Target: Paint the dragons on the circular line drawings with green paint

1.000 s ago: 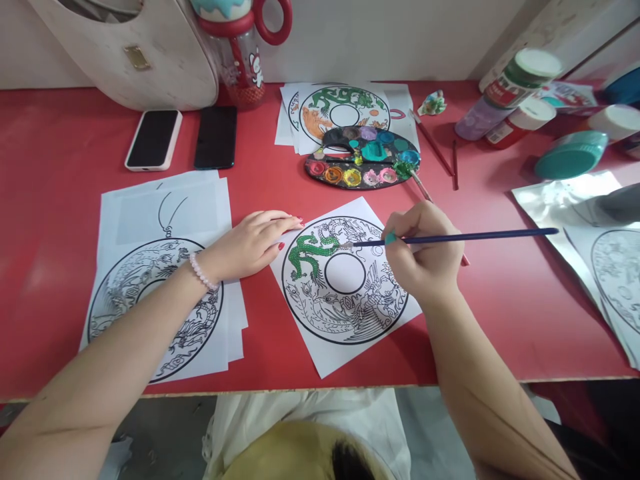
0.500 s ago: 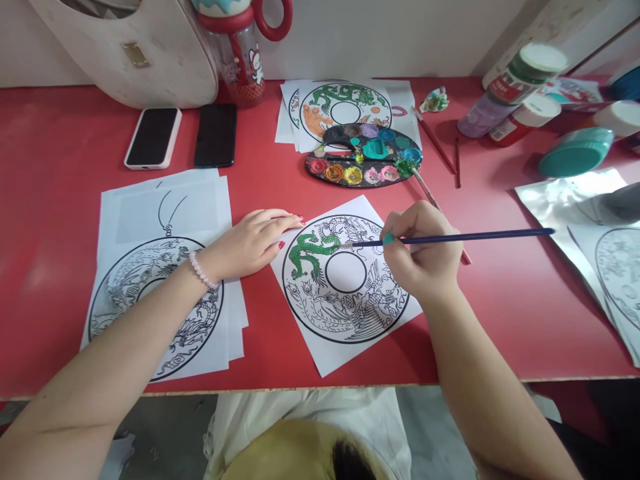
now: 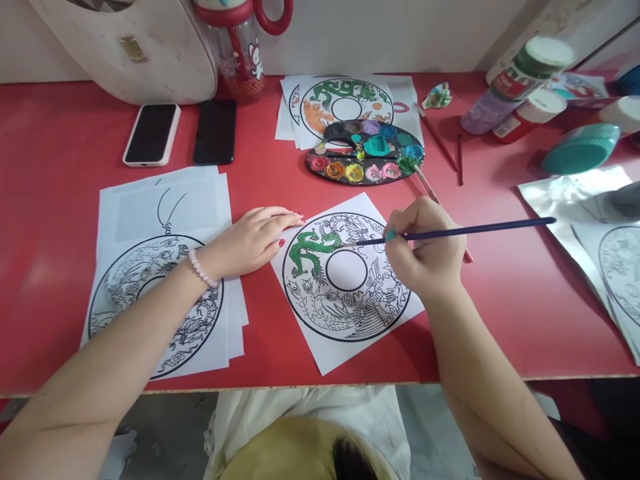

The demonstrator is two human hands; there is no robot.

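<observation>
My right hand (image 3: 425, 250) grips a dark blue paintbrush (image 3: 480, 230), its bristles at the edge of the green painted part of a dragon. That dragon belongs to a round line drawing on a white sheet (image 3: 325, 347), which shows dragon and bird figures around a blank centre circle. Fingers stretched out, my left hand (image 3: 255, 240) lies flat with its fingertips at the sheet's upper left edge. Beneath my left forearm is a stack of printed sheets (image 3: 165, 207) with a similar uncoloured round design.
Behind the sheet sits a black paint palette (image 3: 320, 170), partly over a painted drawing (image 3: 345, 87). Thin brushes (image 3: 440, 143) lie beside it. Paint bottles (image 3: 530, 117) crowd the back right. Two phones (image 3: 215, 133), a white bag (image 3: 165, 53) and a drinking cup (image 3: 243, 60) occupy the back left.
The brush tip has shifted slightly to the right along the dragon, and the handle's far end is tilted a little higher. My left hand stays in place.
</observation>
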